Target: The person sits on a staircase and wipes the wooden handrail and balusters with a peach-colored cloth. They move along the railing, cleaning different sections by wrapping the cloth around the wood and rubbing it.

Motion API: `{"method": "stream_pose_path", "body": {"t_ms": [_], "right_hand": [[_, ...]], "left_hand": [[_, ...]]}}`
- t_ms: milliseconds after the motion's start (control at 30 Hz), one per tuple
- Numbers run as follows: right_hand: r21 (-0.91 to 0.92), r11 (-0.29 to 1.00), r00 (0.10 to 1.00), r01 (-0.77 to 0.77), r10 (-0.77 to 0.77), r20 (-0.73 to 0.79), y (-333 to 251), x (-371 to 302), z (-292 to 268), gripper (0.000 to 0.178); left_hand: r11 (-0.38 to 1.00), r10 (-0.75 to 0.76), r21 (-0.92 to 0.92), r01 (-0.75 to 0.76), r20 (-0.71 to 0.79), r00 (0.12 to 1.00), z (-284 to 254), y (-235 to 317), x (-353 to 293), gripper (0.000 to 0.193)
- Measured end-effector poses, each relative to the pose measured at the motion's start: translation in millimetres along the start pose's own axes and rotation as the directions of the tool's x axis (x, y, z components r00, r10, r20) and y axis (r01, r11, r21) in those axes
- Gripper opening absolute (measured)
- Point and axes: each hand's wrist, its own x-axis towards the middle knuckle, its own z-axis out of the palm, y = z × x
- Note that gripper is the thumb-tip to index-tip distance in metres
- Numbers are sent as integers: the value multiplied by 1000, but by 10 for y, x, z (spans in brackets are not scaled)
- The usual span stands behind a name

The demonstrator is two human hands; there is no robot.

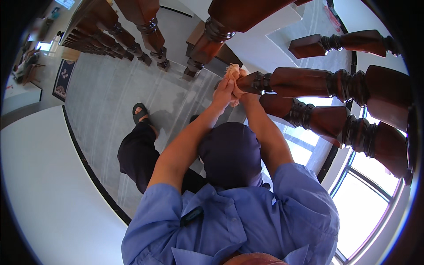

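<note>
A peach-orange cloth [235, 75] is bunched around the lower end of a dark, glossy wooden baluster [304, 82]. My left hand [223, 92] is closed on the cloth from the left, with its fingers pressed against it. On the other side, my right hand [248, 95] is at the same cloth and post end. Cloth and wood hide most of its fingers, but it appears wrapped around them. Both arms reach forward together past my dark-clad knee [232, 154].
More turned balusters stand close by, one just below [318, 119] and others ahead [212, 37]. A white wall [48, 185] with a black skirting runs along the left. Grey tiles [101, 97] cover the floor. A bright window [364, 198] is at the right.
</note>
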Motion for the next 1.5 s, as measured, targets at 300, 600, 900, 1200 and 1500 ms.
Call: {"method": "stream_pose_path", "body": {"t_ms": [300,600,900,1200,1500], "right_hand": [[14,1000,664,-19,23,-747,-27,-419,517,32],[-262,917,756,302,-398,-520,-1138,-927,1492,37],[-188,924,920,334,-363,-147,-1466,-399,1024,32],[-521,788,664,327,-584,-467,-1250,-628,1362,29],[-518,614,456,595,-789,-411,-2112,-1090,1940,30]], "left_hand": [[839,98,529,-126,81,992,33,575,128,36],[734,266,547,-402,313,912,744,1830,-503,29],[956,271,43,-290,256,928,1172,1865,-728,26],[864,232,398,-309,230,945,1216,2158,-695,24],[777,573,101,-621,292,765,1817,2597,-1228,22]]}}
